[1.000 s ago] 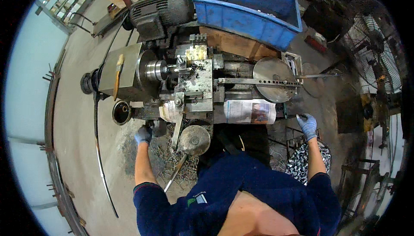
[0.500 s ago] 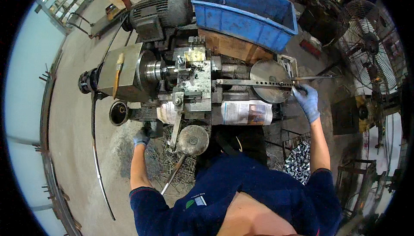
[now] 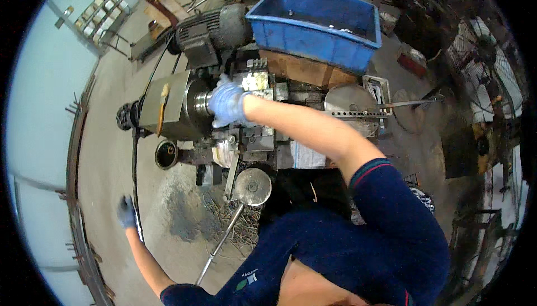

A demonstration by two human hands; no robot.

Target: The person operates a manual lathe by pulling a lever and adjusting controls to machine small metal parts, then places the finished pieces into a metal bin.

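Over the lathe (image 3: pixel 258 138), blue-gloved R hand (image 3: pixel 228 102) is at the R end of the metal spindle (image 3: pixel 202 103), which juts from the R side of the grey headstock (image 3: pixel 178 110); can't tell if its fingers are clamped or apart. Down L, gloved L hand (image 3: pixel 126 212) is just beside the long rod (image 3: pixel 135 166), fingers' state unclear too. Brush (image 3: pixel 162 110) lies atop headstock & blue bin (image 3: pixel 313 46) sits behind lathe, near motor (image 3: pixel 208 33)

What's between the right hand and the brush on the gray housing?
In the head view, from the right hand: a shiny metal collar, a round flange, then the gray housing.
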